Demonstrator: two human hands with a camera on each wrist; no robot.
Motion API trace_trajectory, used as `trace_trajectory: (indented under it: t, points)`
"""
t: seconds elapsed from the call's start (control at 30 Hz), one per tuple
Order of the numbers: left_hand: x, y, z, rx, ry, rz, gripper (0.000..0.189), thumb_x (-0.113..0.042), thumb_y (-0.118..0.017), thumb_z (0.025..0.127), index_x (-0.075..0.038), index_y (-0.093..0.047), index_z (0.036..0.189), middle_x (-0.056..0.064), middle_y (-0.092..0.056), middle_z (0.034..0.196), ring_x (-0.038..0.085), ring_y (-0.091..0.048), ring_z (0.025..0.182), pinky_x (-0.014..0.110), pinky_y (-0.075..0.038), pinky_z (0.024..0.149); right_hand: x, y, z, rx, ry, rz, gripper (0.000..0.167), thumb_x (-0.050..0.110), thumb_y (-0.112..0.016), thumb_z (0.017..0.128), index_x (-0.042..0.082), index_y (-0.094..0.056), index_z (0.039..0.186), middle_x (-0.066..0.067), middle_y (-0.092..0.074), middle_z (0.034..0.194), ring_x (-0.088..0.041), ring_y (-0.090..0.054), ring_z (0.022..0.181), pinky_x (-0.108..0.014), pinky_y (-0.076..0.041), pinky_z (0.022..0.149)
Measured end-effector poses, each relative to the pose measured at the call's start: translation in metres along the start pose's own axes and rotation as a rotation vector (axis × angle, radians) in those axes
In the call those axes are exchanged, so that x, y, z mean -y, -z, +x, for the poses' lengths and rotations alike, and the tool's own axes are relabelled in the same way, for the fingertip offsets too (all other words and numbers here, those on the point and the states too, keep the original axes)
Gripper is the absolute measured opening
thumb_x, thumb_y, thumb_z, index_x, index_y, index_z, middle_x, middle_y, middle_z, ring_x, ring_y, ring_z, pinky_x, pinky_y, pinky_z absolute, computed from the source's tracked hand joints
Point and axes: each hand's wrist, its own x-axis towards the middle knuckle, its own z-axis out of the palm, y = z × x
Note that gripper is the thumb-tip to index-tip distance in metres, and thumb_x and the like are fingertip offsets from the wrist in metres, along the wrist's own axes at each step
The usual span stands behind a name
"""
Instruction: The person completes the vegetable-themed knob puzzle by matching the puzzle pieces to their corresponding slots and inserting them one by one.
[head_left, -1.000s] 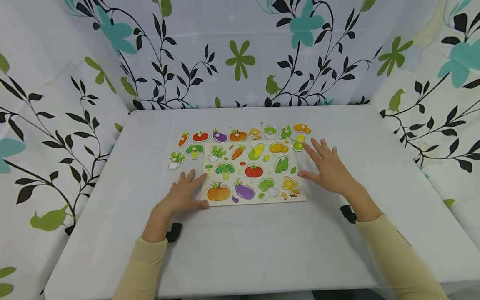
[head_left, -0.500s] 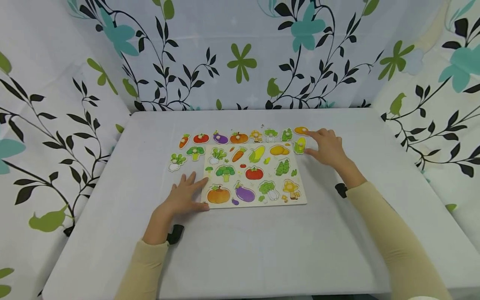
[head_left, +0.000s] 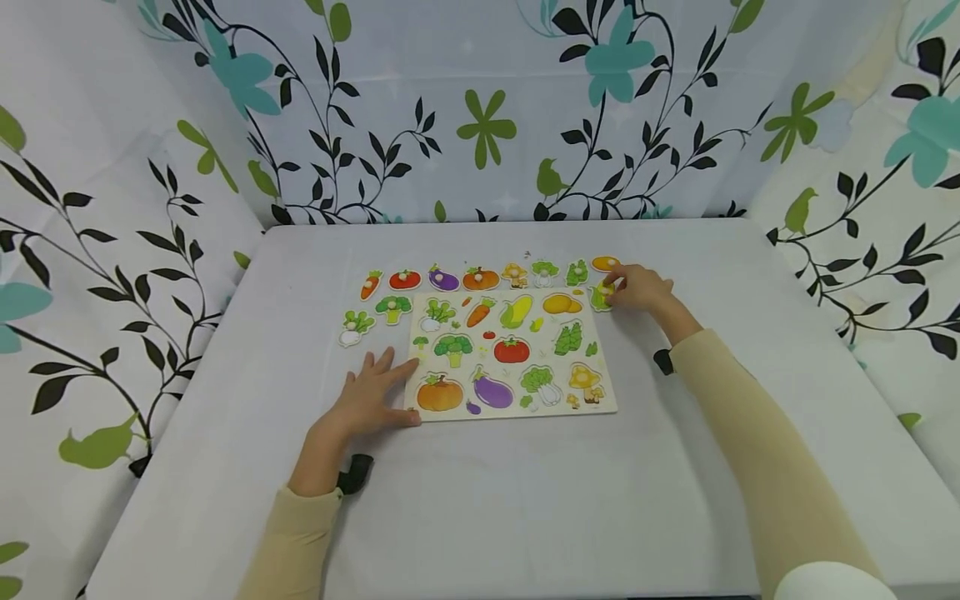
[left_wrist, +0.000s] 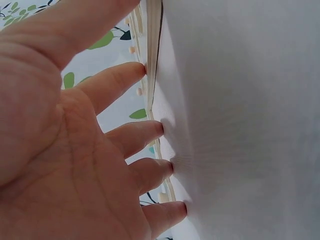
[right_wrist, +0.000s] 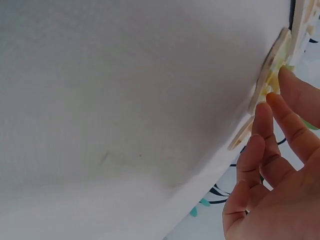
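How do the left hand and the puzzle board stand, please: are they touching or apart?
Touching. The left wrist view shows it: the left hand has its index fingertip against the edge of the puzzle board.

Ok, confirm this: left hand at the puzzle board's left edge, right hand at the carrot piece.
The piece is wrong: the head view shows the right hand at the corn piece. The left hand is at the left edge of the puzzle board, as stated.

Cream board (head_left: 545, 343), vegetable-patterned; corn piece (head_left: 599, 298) yellow-green; sleeves (head_left: 750, 442) beige.
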Motion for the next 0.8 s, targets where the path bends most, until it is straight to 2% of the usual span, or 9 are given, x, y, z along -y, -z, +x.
trace_trajectory:
  t: [0.4, 0.57, 0.8]
  points:
    - [-0.001, 0.000, -0.001, -0.014, -0.003, -0.018, 0.090, -0.033, -0.083, 0.076, -0.013, -0.038, 0.151, 0.023, -0.013, 0.162, 0.052, 0.004, 0.147, 0.072, 0.001, 0.112, 0.002, -0.008, 0.013, 0.017, -0.004, 0.018, 0.020, 0.020, -0.061, 0.095, 0.006, -0.061, 0.109, -0.016, -0.059, 0.107, -0.035, -0.050, 0.099, -0.062, -0.028, 0.097]
    - [-0.002, 0.001, -0.001, -0.019, 0.004, -0.020, 0.090, -0.033, -0.083, 0.075, -0.014, -0.038, 0.151, 0.022, -0.013, 0.162, 0.051, 0.004, 0.147, 0.072, 0.001, 0.113, 0.004, -0.008, 0.013, 0.006, 0.003, 0.003, 0.020, 0.020, -0.061, 0.095, 0.004, -0.061, 0.106, -0.015, -0.059, 0.103, -0.035, -0.050, 0.099, -0.058, -0.030, 0.093]
    - [-0.002, 0.002, -0.001, -0.022, 0.002, -0.032, 0.090, -0.032, -0.084, 0.074, -0.013, -0.040, 0.150, 0.023, -0.014, 0.162, 0.052, 0.003, 0.147, 0.072, 0.001, 0.112, 0.004, -0.007, 0.013, -0.023, 0.019, -0.007, 0.020, 0.020, -0.062, 0.095, 0.003, -0.063, 0.106, -0.015, -0.061, 0.102, -0.036, -0.052, 0.099, -0.060, -0.030, 0.095]
